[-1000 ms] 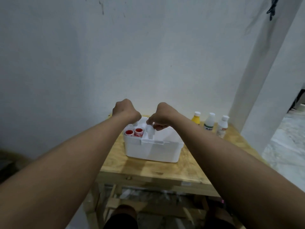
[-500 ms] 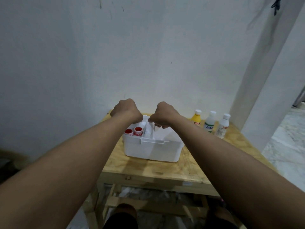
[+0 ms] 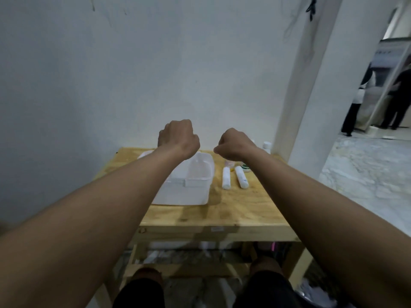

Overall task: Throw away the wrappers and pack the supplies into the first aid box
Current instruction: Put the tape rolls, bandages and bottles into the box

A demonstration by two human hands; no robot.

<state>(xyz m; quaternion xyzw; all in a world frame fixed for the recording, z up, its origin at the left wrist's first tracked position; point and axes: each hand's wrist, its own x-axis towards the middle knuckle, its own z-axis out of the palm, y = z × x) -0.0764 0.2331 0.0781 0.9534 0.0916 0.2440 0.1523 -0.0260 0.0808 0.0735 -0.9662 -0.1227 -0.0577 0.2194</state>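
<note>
The white first aid box [image 3: 189, 192] stands on the wooden table [image 3: 222, 214]; its right compartment shows nothing inside, and my left forearm hides the left part. Two white rolls [image 3: 226, 177] [image 3: 242, 180] lie side by side on the table just right of the box. My left hand [image 3: 178, 138] hovers above the box's back edge with its fingers curled into a fist. My right hand [image 3: 235, 143] is also a fist, raised above the table behind the rolls. I see nothing in either hand. Bottles [image 3: 245, 167] stand partly hidden behind my right hand.
A white bottle cap [image 3: 266, 145] shows at the table's back right, by a white pillar [image 3: 311, 85]. The wall runs close behind the table. Two people [image 3: 398, 103] stand in the doorway at the far right. My knees are under the table's front edge.
Both hands have lifted off the box and moved apart. The white item my right hand held is gone from it. Two white rolls now show right of the box; the red-capped jars are out of sight.
</note>
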